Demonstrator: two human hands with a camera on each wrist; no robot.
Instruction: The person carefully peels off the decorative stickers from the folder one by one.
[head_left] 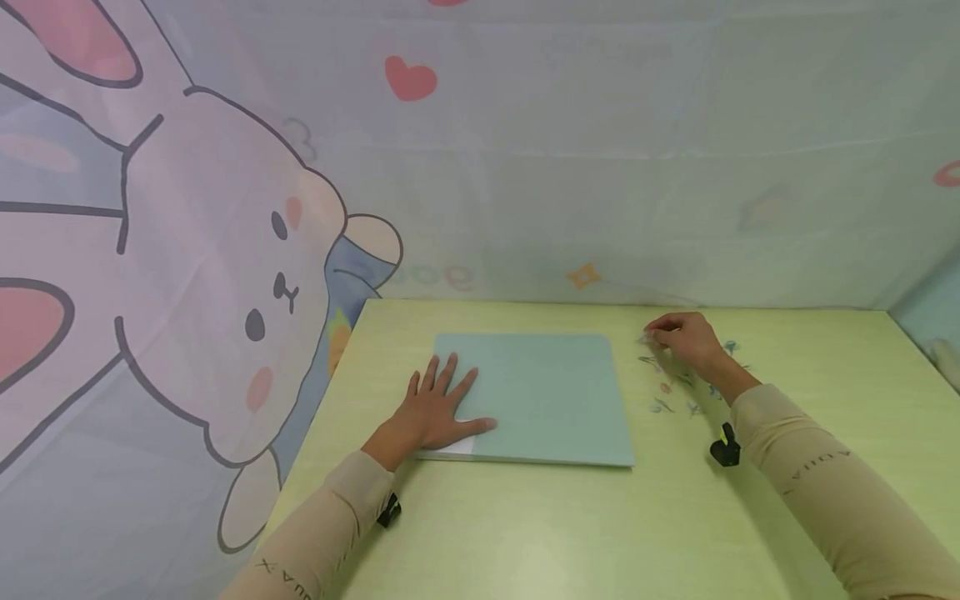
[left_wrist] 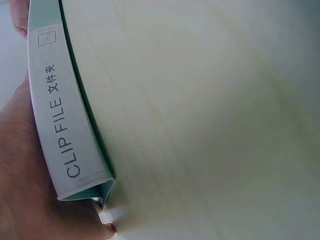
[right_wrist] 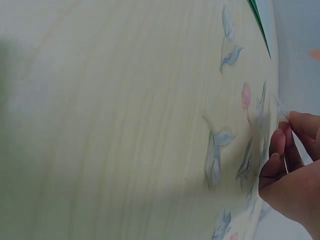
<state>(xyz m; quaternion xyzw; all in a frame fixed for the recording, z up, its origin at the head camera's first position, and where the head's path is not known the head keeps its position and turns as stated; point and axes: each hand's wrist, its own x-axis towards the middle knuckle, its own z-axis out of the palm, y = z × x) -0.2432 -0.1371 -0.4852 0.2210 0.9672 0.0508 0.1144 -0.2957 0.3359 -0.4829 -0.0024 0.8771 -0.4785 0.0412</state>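
Observation:
A pale green clip file folder [head_left: 547, 400] lies closed on the table. My left hand [head_left: 435, 412] rests on its left part with the fingers spread. In the left wrist view, the folder's white spine label [left_wrist: 60, 110] reads "CLIP FILE", and the thumb side of that hand is beside it. To the right of the folder, my right hand [head_left: 686, 337] pinches a small clear sticker [right_wrist: 281, 107] between thumb and fingertips. Several flower and leaf stickers [right_wrist: 215, 160] lie scattered under and near this hand; one is a pink bud [right_wrist: 246, 95].
The light yellow-green table [head_left: 525, 525] reaches back to a hanging cloth [head_left: 600, 167] printed with a rabbit and hearts. Black wrist devices [head_left: 725, 447] are on both forearms, close above the tabletop.

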